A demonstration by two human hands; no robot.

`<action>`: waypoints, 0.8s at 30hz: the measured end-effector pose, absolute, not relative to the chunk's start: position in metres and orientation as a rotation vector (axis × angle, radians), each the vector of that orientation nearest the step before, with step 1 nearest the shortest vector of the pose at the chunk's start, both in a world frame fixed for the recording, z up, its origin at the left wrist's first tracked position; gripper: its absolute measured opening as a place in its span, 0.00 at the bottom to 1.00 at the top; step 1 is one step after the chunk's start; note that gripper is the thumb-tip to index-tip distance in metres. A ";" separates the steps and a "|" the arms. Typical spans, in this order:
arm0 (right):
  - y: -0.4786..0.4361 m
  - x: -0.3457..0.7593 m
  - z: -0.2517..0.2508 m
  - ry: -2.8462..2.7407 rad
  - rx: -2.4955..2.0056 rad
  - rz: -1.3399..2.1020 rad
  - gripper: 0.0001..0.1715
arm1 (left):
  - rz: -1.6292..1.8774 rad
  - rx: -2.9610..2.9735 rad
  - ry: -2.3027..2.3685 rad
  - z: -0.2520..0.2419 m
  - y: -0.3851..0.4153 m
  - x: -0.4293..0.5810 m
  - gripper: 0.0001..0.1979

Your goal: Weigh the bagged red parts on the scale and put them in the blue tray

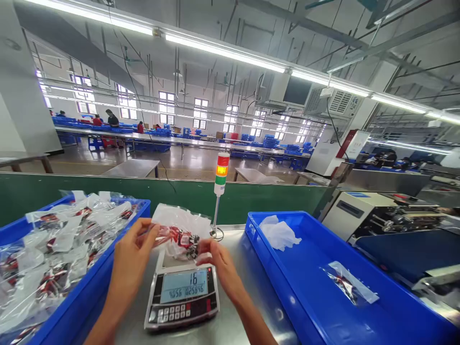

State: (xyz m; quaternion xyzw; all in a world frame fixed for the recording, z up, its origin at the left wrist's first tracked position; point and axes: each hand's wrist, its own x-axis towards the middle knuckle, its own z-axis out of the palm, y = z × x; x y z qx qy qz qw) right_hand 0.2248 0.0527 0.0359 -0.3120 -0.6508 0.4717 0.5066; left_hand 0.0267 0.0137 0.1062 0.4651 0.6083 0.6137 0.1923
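A clear plastic bag with red and dark small parts and a white paper in it is held over the pan of a digital counting scale. My left hand pinches the bag's left side between thumb and fingers. On the right side, my right hand has its fingers closed at the bag's dark parts. The scale's lit display reads 16 on its top line. Most of the scale pan is hidden behind the bag.
At left, a blue bin is heaped with similar bags. The right blue bin holds one bag and crumpled white plastic. Behind the scale stands a signal light with yellow lit. A machine stands far right.
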 end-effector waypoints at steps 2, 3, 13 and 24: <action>0.025 0.233 0.029 -1.444 -0.860 1.064 0.31 | 1.627 1.323 1.749 0.079 0.005 0.055 0.25; 0.014 0.238 0.025 -1.389 -0.953 0.971 0.30 | 1.596 1.344 1.789 0.064 0.000 0.069 0.24; -0.042 0.293 0.007 -1.191 -1.427 0.590 0.33 | 1.503 1.476 1.758 0.002 -0.030 0.131 0.22; -0.050 0.298 0.002 -1.155 -1.322 0.769 0.34 | 1.523 1.205 1.583 0.003 -0.049 0.130 0.21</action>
